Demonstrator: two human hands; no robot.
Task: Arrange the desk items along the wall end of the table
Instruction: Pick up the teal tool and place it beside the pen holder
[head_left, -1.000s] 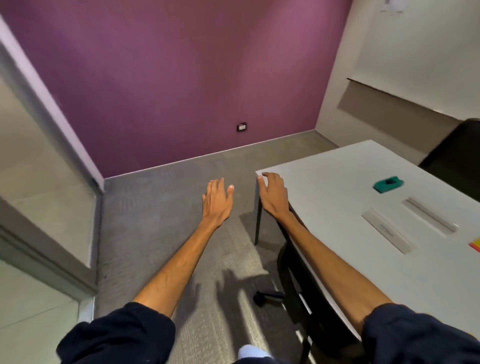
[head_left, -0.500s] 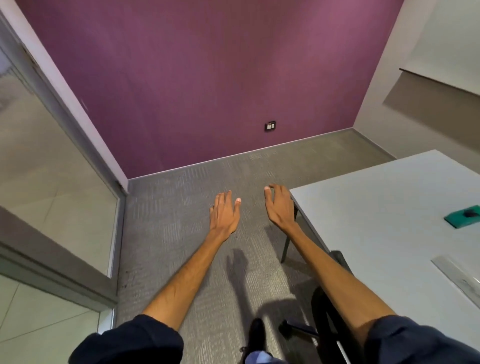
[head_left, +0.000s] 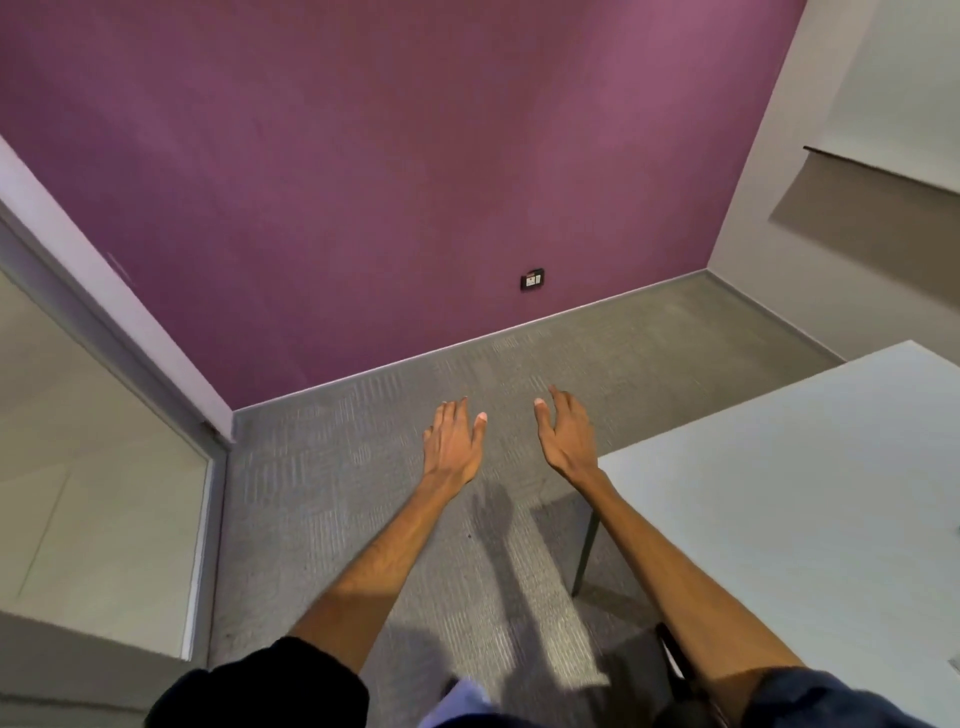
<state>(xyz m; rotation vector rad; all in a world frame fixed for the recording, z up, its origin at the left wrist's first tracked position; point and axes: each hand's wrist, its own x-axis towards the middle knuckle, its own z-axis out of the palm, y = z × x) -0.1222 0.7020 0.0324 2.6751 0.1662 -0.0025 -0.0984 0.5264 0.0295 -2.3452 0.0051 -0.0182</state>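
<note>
The white table (head_left: 789, 519) fills the right side of the view, and only its bare near corner shows. No desk items are in view. My left hand (head_left: 452, 447) hangs over the grey carpet, palm down, fingers spread, holding nothing. My right hand (head_left: 566, 441) is beside it, just left of the table's corner, also spread and empty, apart from the tabletop.
A purple wall (head_left: 415, 182) with a black socket (head_left: 532, 280) stands ahead. A glass partition with a grey frame (head_left: 104, 467) is at the left. Grey carpet (head_left: 322, 519) lies between. A table leg (head_left: 586, 551) and a dark chair part (head_left: 675, 660) sit at lower right.
The view has swung left, so the green item and the flat strips on the table have left the frame. My right hand has come off the table corner and now hovers over the carpet.
</note>
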